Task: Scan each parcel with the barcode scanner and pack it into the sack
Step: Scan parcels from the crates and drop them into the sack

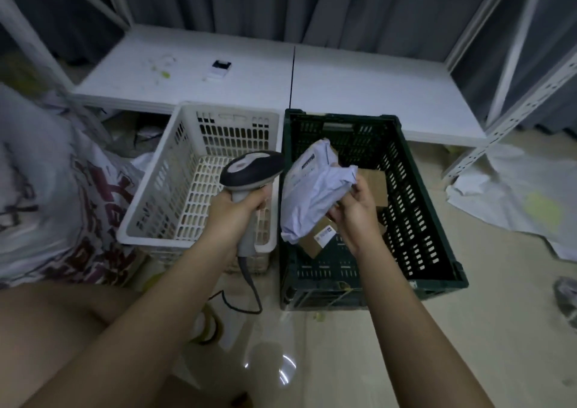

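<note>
I've got a white poly mailer parcel (312,185) up in my right hand (352,210), fingers curled round its crumpled right edge, its printed label turned toward the scanner. It hangs above the dark green crate (418,220), clear of the crate floor. My left hand (237,207) is wrapped tight round the handle of the barcode scanner (249,170), whose grey and black head points right, just beside the parcel's label side, not touching as far as I can tell. Its coiled cable (246,282) drops to the floor. Below the mailer, a brown cardboard box (318,239) with a white label lies in the crate, another box (374,185) behind my right hand. Left of the crate, touching it, stands a white slotted basket (175,176). Far left, the white sack (53,195) with dark red lettering bulges by my knee. A low white desk (359,86) runs behind both, a small white device (220,69) lying on it.
</note>
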A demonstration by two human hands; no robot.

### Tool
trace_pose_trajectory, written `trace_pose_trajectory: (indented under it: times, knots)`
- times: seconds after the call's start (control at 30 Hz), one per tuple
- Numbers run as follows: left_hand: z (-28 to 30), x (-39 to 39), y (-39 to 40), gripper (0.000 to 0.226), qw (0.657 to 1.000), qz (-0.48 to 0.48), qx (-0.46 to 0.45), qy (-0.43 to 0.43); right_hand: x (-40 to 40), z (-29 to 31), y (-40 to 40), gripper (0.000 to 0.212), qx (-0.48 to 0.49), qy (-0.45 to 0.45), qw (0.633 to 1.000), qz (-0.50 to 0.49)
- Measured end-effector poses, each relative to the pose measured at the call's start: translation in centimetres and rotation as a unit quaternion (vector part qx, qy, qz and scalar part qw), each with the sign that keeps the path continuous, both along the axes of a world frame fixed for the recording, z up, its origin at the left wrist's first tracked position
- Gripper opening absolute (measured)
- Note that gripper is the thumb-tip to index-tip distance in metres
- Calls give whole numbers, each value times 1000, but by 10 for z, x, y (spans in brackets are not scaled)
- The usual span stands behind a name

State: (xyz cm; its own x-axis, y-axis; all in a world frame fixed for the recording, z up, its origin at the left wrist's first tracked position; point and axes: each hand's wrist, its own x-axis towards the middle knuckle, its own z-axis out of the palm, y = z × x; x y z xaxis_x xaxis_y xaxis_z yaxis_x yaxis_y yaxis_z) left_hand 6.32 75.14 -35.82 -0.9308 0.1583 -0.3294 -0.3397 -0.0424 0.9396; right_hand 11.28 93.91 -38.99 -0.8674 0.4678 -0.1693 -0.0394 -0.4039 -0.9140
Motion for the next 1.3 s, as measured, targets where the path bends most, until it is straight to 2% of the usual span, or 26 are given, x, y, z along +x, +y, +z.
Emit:
trace_pose_trajectory:
  times: [0.03,0.1,0.2,0.3,0.4,0.5,0.57,0.63,0.7,0.73,0.8,0.93,1.03,1.17,1.3]
  knots:
    - [4,1,-2,12,1000,1,4,7,5,-2,-2,22,-22,-9,1000,8]
    - [4,5,-5,13,1000,-5,2,11,18,-19,-3,22,-26,-83,996,30]
    - [-9,12,-5,16,999,-13,-6,-33,42,-46,-4,23,-33,-194,979,43]
    - [-30,21,-1,23,996,-21,-8,-81,53,-56,-4,21,-81,-209,974,30]
    - [-48,25,5,33,992,-54,-38,-110,45,-58,-11,12,27,-267,961,70]
    - [-63,21,9,39,987,-65,-51,-138,19,-54,-20,15,128,-259,953,94]
    - [-69,14,7,40,986,-46,-25,-159,3,-51,-26,15,193,-269,930,156]
    - [-73,4,2,41,984,-44,0,-174,-6,-52,-30,32,234,-301,898,219]
    - [-74,-5,-7,29,985,-55,12,-164,-9,-58,-32,51,255,-326,879,238]
    - [-75,-9,-11,21,985,-55,17,-160,-9,-63,-33,56,262,-339,872,237]
    - [-75,-16,-21,18,987,-48,13,-150,-8,-66,-34,52,260,-357,870,219]
    - [-73,-23,-36,27,994,-35,-8,-99,-3,-56,-31,36,180,-320,920,139]
    - [-65,-25,-44,26,997,6,-7,-75,-5,-37,-28,36,180,-260,944,94]
    - [-38,-31,-50,24,999,30,-3,-27,-27,0,-25,60,332,-192,921,69]
    - [3,-37,-59,40,997,17,-15,67,-58,59,-37,76,452,-138,870,143]
